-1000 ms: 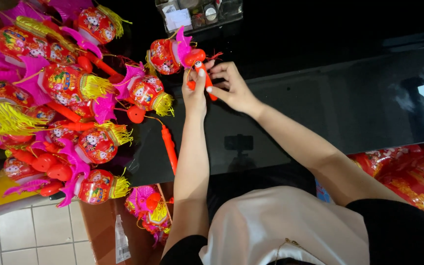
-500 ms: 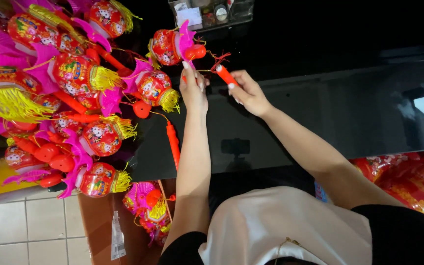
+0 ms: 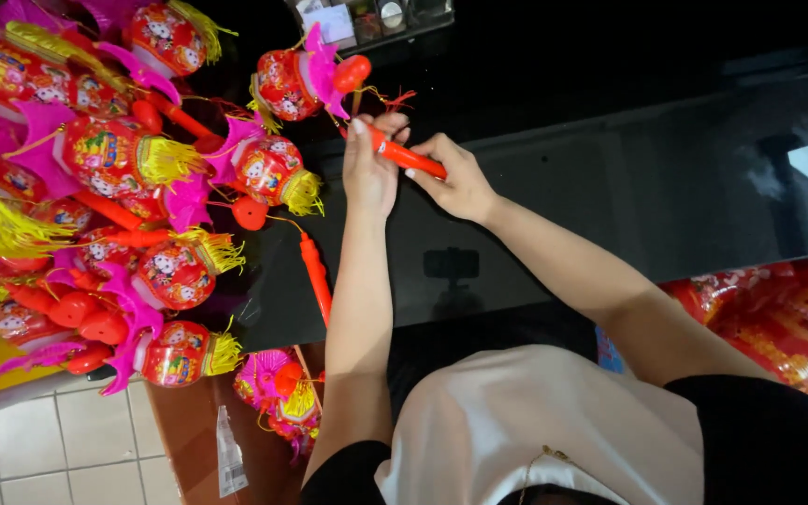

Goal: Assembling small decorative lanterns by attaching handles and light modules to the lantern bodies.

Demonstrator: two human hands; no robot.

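Both hands up over the black glossy table: left hand & right hand each pinch an end of the red stick handle, just beside a red lantern w/ pink frill, lantern pile at left.

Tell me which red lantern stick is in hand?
The red stick gripped by both hands, left hand and right hand; the other stick lies untouched on the table.

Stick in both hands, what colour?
Bright orange-red. The stick shows best in the head view, between the left hand and right hand.
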